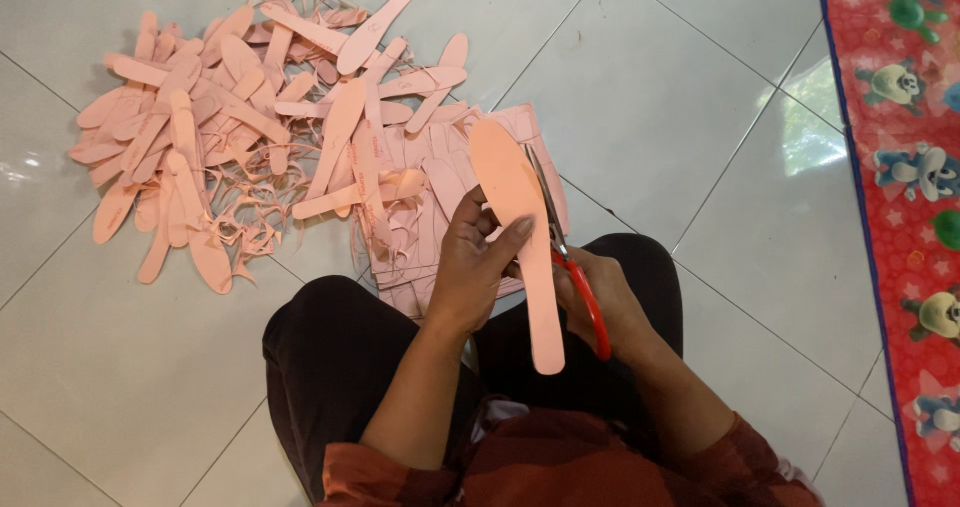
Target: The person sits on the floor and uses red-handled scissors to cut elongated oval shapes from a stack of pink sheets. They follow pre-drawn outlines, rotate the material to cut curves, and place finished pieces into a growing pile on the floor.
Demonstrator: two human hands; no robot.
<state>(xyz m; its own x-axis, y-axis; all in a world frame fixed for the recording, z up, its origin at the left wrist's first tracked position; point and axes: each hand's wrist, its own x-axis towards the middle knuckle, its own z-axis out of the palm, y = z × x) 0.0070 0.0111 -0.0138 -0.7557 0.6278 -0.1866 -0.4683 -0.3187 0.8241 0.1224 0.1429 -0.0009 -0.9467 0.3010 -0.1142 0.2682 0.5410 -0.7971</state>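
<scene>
My left hand [478,257] pinches a thin, light, bendy pink insole [520,237] at mid-length; my right hand [600,302] grips red-handled scissors [570,257] along its edge.

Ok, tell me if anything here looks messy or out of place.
Thin pink offcut strips lie scattered on the tiled floor among the loose pile of cut insoles, which point every way. The left hand holds an insole; the right hand works red-handled scissors.
</scene>
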